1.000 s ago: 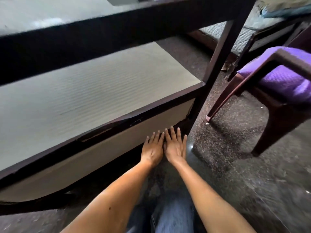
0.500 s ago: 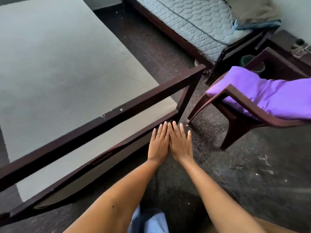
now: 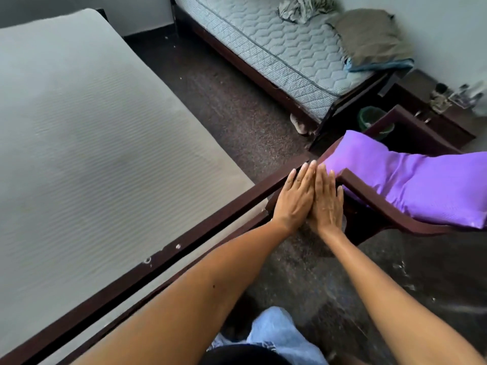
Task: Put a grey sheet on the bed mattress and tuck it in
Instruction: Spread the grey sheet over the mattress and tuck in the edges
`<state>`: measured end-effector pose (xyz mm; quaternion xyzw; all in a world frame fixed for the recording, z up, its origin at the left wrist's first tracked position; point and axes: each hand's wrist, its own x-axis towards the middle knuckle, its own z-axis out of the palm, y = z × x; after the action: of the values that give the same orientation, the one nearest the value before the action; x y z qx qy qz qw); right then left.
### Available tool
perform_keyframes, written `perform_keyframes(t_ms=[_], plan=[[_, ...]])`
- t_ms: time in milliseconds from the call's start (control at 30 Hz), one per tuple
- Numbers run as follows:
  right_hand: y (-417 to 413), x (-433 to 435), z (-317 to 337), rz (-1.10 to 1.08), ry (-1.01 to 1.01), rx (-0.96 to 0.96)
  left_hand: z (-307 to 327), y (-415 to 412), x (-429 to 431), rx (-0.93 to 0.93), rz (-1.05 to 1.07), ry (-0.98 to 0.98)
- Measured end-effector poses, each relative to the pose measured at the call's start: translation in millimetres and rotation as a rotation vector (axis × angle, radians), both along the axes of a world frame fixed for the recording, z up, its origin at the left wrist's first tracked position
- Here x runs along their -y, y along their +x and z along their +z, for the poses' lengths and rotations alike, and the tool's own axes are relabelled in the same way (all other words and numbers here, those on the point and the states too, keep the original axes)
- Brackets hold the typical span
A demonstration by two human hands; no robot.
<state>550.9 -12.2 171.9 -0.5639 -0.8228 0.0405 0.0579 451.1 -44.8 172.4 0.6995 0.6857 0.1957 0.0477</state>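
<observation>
The left hand (image 3: 293,198) and right hand (image 3: 326,204) (2 flat palms, touching) have risen to the bed rail (image 3: 210,225).

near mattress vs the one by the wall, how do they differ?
1. The near mattress has a plain grey top with fine ribbing; the far mattress is pale blue-grey with a quilted pattern.
2. The far mattress carries crumpled cloth and a folded pile at one end; none shows on the near mattress.
Shared: both sit in dark wooden frames.
</observation>
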Motion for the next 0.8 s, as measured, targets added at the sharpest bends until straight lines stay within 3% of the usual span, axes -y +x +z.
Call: perform_keyframes(t_ms=[100, 200, 433, 800], plan=[[-10, -42, 13, 0.040, 0.006, -0.002, 8, -7, -42, -0.095, 0.062, -0.012], [-22, -86, 19, 0.138, -0.040, -0.080, 15, -15, -74, -0.100, 0.064, -0.152], [-33, -161, 26, 0.504, -0.125, -0.348, 24, -14, -106, 0.293, 0.247, -0.097], [-135, -203, 39, 0.925, -0.186, -0.163, 34, -66, -129, 0.109, 0.879, -0.062]])
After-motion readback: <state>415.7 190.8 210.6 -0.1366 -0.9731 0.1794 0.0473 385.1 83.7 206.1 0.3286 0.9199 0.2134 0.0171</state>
